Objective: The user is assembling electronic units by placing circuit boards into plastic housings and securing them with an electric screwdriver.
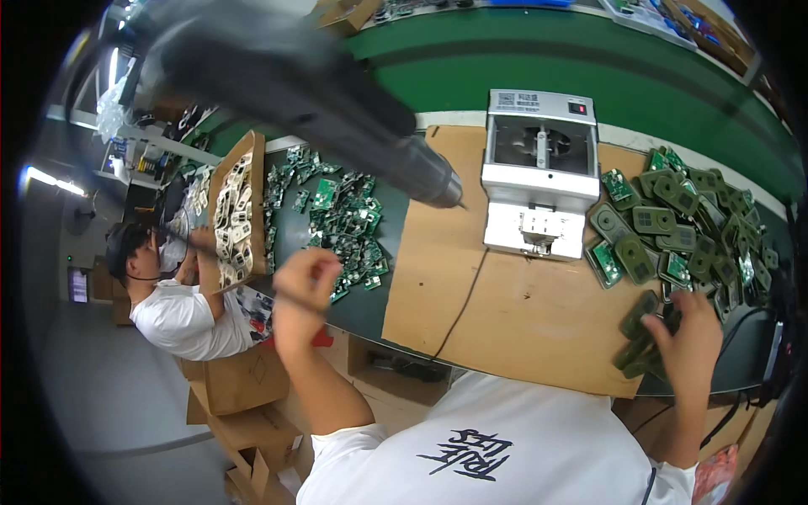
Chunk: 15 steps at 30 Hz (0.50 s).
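My left hand (307,282) is raised at the left of the work mat, with its fingers curled in. It is near a spread of green circuit boards (349,223), and I cannot make out anything between its fingertips. At the right, thumb and fingers apart, my right hand (692,337) grips around a few olive-green plastic housings (638,316) at the mat's right edge. These housings look smeared by motion. Beyond them lies a heap of similar housings (665,220), some with green boards showing.
A silver-white screw feeder (541,177) stands on the brown cardboard mat (454,278), with a cable running to the front edge. An electric screwdriver (429,172) hangs overhead. At left, a carton tray (257,181) holds pale parts beside a co-worker (181,316). Cardboard boxes (244,387) stand below.
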Available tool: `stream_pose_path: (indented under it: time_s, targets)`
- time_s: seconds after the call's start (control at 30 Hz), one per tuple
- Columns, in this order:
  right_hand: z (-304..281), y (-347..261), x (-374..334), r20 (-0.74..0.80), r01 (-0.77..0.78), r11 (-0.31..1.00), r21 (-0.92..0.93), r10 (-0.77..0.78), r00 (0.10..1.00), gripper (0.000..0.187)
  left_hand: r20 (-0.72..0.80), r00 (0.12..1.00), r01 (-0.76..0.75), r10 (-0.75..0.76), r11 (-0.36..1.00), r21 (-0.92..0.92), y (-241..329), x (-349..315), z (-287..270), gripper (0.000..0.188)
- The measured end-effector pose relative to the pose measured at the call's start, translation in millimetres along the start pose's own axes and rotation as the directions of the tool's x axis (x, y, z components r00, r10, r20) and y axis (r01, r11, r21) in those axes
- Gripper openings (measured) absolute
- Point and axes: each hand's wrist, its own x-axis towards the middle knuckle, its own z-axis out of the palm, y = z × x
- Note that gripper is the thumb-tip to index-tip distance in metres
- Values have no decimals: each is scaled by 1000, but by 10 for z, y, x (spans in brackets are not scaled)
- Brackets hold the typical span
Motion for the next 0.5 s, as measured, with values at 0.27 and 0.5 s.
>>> stream_pose_path:
  time_s: [0.27,0.5]
  targets:
    - [292,-153,48,114,-165,984,61,157,981,51,111,982,-169,150,968,185,-127,-127,408,38]
    - [355,74,-20,301,-288,752,592,125,945,37,-59,972,-218,229,965,148,-77,-156,452,22]
